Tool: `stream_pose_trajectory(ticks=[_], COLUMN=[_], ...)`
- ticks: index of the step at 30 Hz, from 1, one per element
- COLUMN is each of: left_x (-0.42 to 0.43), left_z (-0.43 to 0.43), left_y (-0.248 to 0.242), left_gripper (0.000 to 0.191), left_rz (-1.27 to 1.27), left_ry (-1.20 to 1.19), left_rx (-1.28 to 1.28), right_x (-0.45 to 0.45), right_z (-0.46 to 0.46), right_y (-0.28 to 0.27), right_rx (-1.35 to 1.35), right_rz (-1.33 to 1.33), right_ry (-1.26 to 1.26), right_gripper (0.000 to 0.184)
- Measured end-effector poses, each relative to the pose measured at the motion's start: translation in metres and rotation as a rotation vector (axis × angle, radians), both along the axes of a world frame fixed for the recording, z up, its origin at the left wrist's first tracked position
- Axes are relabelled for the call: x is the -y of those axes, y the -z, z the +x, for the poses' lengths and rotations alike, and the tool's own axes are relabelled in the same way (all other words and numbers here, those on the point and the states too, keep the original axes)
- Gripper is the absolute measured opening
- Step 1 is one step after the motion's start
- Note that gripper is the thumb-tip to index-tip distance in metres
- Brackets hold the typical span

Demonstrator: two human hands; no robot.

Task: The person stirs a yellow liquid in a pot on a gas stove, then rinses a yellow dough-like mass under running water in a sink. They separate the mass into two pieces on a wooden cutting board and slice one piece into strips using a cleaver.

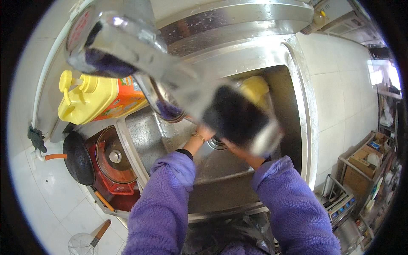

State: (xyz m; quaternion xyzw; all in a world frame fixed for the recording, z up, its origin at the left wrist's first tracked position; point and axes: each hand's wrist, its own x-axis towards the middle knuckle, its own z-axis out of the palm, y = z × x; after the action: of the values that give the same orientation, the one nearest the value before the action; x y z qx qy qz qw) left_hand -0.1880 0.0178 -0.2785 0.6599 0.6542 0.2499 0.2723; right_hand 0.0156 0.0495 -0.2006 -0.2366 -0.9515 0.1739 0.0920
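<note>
Both my hands are over a stainless steel sink (296, 95). A motion-blurred metal object (237, 114) with a dark face and a pale end hides much of them; its exact kind is unclear. My right hand (237, 149) grips it from below, with the fingers mostly behind it. My left hand (205, 132), with a watch on the wrist, is at its left edge; its fingers are hidden, so I cannot tell whether they hold it. The chrome tap spout (169, 110) comes down beside the object's left side. Behind it in the basin lies something yellow (255, 87). The drain (217, 143) shows between my wrists.
Left of the sink stand a yellow jug (86, 98) with an orange label, a black wok (78, 157) and a glass lid (106, 165) over a red basket (119, 188). A wire strainer (81, 244) is at lower left. Loaded shelves (360, 172) stand at right.
</note>
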Motion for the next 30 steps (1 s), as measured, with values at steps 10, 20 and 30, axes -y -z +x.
stream_pose_trajectory(ticks=[10,20,30], left_x=[-0.002,0.024,0.020], left_z=[-0.026,0.012,0.048], left_y=[-0.047,-0.031,-0.013], left_gripper=[0.017,0.014,0.013], left_rz=[-0.043,0.116,0.002], left_ry=[-0.022,0.497,0.368], left_rx=[-0.375,-0.660,-0.875], right_x=[-0.061,0.009,-0.022], right_z=[0.052,0.033,0.063], right_y=[0.029,0.044,0.013], right_rx=[0.287,-0.005,0.314], right_rz=[0.071,-0.259,-0.001], right_ry=[0.107,-0.415,-0.398], right_gripper=[0.032,0.008,0.018])
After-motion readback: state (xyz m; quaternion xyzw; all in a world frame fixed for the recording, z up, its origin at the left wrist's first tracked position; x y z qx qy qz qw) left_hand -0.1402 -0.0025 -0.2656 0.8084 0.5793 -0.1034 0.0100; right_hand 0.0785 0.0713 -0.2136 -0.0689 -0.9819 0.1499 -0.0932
